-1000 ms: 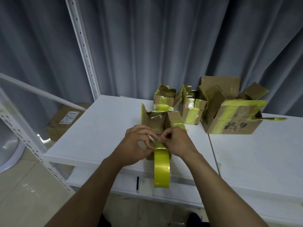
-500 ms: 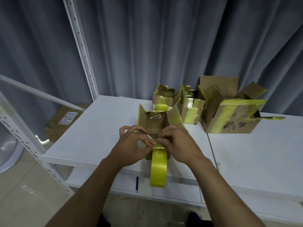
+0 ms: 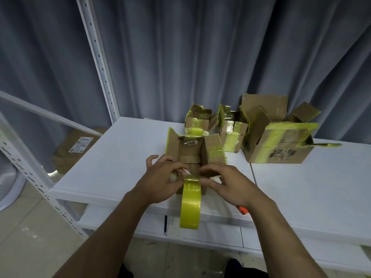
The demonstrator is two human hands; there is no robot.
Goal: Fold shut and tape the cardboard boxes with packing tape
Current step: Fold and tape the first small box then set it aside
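Two grips, left hand point(image 3: 160, 179) and right hand point(image 3: 230, 185), are pinching the tape point(image 3: 190, 205) at the front edge of the box point(image 3: 190, 151) on the table point(image 3: 120, 157) (fingers are hiding the flap).

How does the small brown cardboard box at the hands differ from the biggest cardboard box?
The small brown cardboard box is near the white table's front edge, with the left hand and right hand pinching yellow packing tape at its rim; the big brown cardboard box sits farther back, untouched. The big one shows dark print; the small one none. Both have open flaps and yellow tape.
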